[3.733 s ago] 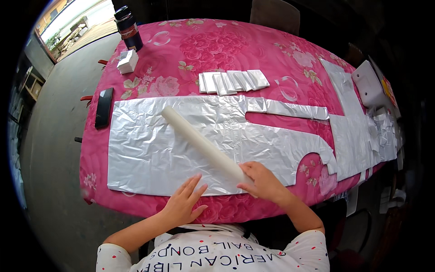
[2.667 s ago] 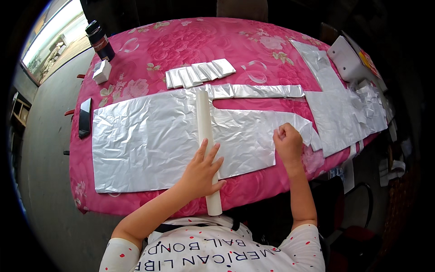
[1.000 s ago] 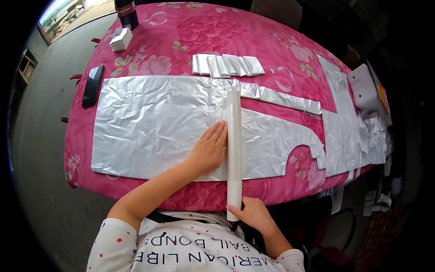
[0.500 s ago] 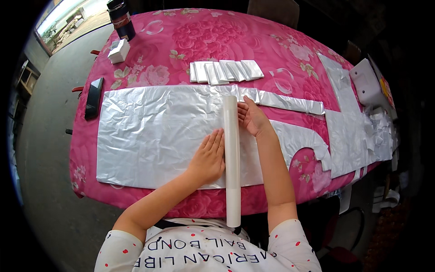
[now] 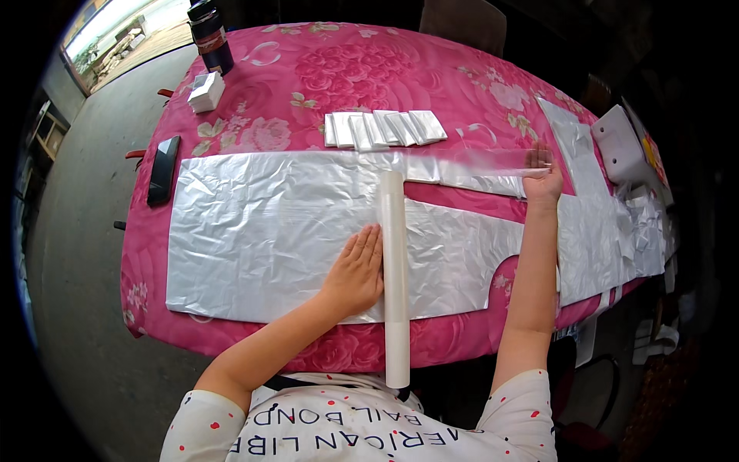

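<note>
My left hand (image 5: 356, 268) lies flat on a large sheet of translucent plastic (image 5: 262, 239), fingers stretched, its edge beside a long pale tube-shaped roll (image 5: 395, 285). The roll lies across the sheet, its near end past the table edge by my body. To the right, my right hand (image 5: 542, 173) has its fingers extended behind a thin clear plastic strip (image 5: 485, 160), which shows over them. The strip runs from the top of the roll to that hand. Below it the sheet narrows and has a curved cutout, partly hidden by my right forearm.
Several small folded plastic packets (image 5: 385, 129) lie in an overlapping row beyond the sheet. A phone (image 5: 163, 171), a stack of white squares (image 5: 205, 92) and a dark bottle (image 5: 210, 38) stand along the left. More plastic sheeting (image 5: 593, 246) and a white box (image 5: 618, 144) occupy the right.
My right hand has moved right, away from the roll, drawing the clear strip out and lifting it. The sheet's right part has shifted its shape. My left hand and the roll have stayed put.
</note>
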Tool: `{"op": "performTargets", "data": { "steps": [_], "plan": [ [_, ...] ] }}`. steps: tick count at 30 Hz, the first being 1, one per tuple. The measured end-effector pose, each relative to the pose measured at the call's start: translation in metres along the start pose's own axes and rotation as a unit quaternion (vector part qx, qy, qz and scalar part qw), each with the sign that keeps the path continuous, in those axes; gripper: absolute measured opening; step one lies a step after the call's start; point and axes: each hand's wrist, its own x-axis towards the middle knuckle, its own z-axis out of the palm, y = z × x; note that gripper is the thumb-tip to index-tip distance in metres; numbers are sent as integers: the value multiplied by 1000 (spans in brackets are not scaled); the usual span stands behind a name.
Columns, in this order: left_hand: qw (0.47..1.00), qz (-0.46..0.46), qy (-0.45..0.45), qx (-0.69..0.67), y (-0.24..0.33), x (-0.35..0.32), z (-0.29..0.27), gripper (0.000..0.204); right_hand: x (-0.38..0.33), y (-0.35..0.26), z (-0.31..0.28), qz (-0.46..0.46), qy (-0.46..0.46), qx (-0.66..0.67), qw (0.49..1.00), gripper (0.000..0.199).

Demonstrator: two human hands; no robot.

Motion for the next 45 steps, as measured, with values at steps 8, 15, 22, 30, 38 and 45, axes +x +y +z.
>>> {"op": "performTargets", "data": {
  "steps": [8, 15, 22, 30, 38, 45],
  "plan": [
    [1000, -1, -13, 1, 1, 0, -1, 59, -158, 101, 123, -69, -365, -328, 869, 39],
    [997, 22, 58, 46, -8, -5, 24, 60, -309, 292, 122, -90, -583, -554, 587, 40],
    [1000, -14, -7, 17, 3, -2, 4, 64, -361, 333, 127, 25, -627, -601, 494, 55],
    [862, -182, 103, -462, -9, -1, -27, 42, -323, 187, 106, -67, -619, -501, 601, 53],
    [563, -291, 138, -761, -43, 75, -40, 50, -244, 95, 15, -160, -427, -641, 617, 37],
    [464, -351, 26, -813, -56, 90, -30, 66, -225, 79, -19, -110, -506, -668, 534, 49]
  ]
}}
